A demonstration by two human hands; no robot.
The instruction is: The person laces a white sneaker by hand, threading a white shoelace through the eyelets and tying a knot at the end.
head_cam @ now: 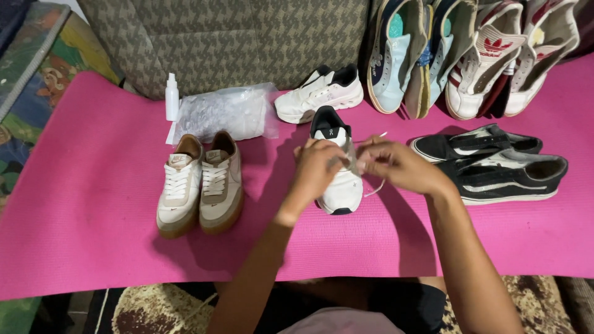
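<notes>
A white sneaker with a black collar (337, 182) stands on the pink mat (80, 204), toe toward me. My left hand (317, 167) and my right hand (396, 164) hover just over it, each pinching an end of its white lace (375, 188), which trails off to the right of the shoe. Its mate (318, 94) lies on its side farther back.
A tan-and-white pair of sneakers (199, 184) sits to the left. A black pair with white stripes (495, 164) lies to the right. Several more shoes (470, 52) lean against a patterned cushion at the back. A clear plastic bag (226, 111) and a small white spray bottle (171, 96) are behind the tan pair.
</notes>
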